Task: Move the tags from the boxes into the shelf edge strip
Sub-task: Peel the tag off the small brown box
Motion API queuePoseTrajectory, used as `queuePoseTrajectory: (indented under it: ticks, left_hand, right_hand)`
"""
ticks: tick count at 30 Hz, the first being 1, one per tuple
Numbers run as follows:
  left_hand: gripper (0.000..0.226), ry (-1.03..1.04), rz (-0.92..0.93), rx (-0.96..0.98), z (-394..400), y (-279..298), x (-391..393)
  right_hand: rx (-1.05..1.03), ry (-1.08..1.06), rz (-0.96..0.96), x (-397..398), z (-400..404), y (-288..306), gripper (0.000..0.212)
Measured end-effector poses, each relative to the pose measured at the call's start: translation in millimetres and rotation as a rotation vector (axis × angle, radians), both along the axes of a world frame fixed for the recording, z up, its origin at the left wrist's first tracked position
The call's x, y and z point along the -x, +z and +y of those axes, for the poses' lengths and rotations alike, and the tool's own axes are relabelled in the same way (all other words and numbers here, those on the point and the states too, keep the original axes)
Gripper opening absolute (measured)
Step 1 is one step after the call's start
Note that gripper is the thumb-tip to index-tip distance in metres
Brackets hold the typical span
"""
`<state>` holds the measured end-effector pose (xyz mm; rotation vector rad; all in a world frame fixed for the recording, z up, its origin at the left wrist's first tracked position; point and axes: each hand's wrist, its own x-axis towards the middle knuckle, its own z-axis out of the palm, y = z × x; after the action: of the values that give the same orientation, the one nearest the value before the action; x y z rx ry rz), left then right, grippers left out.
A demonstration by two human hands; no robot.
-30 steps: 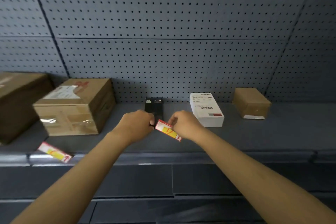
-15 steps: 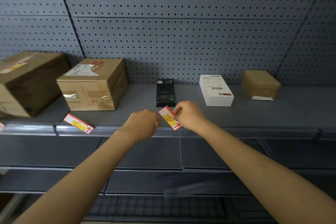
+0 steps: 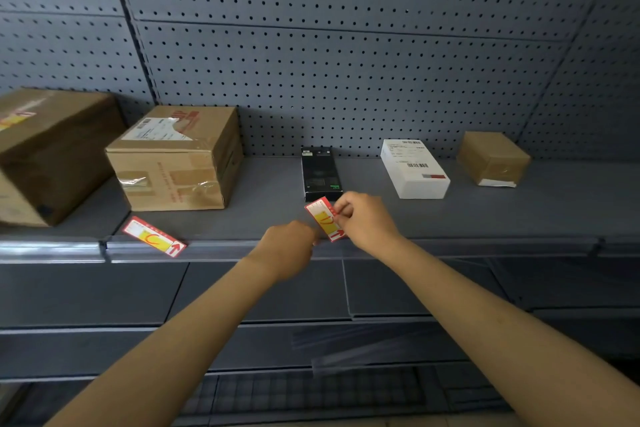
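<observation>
My right hand (image 3: pixel 367 220) pinches a red and yellow tag (image 3: pixel 325 219) by its right edge, tilted, just above the shelf edge strip (image 3: pixel 485 243) and in front of the black box (image 3: pixel 320 173). My left hand (image 3: pixel 287 246) is curled beside the tag's lower left corner; whether it touches the tag is hidden. A second tag (image 3: pixel 154 236) sits slanted in the strip in front of the taped cardboard box (image 3: pixel 176 159). A third tag (image 3: pixel 15 118) lies on top of the big box (image 3: pixel 48 152) at far left.
A white box (image 3: pixel 414 168) and a small brown box (image 3: pixel 493 158) stand on the shelf to the right. Grey pegboard (image 3: pixel 346 62) backs the shelf. Lower shelves (image 3: pixel 242 288) lie below the strip.
The view has shifted so the shelf sits higher and nearer. My right hand turned the tag more upright and lowered it toward the strip; my left hand came off its left end.
</observation>
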<state>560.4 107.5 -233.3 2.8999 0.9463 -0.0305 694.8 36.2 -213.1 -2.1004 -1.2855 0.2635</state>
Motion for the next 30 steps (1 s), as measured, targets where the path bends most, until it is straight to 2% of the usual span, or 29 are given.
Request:
queuePoseTrajectory:
  ticks: [22, 30]
  left_hand:
    - [0.035, -0.003, 0.02, 0.006, -11, 6, -5]
    - [0.034, 0.026, 0.011, 0.025, -16, 5, 3]
  right_hand:
    - [-0.028, 0.044, 0.025, 0, -1, 0, 0.012]
    - [0.142, 0.154, -0.059, 0, -1, -3, 0.014]
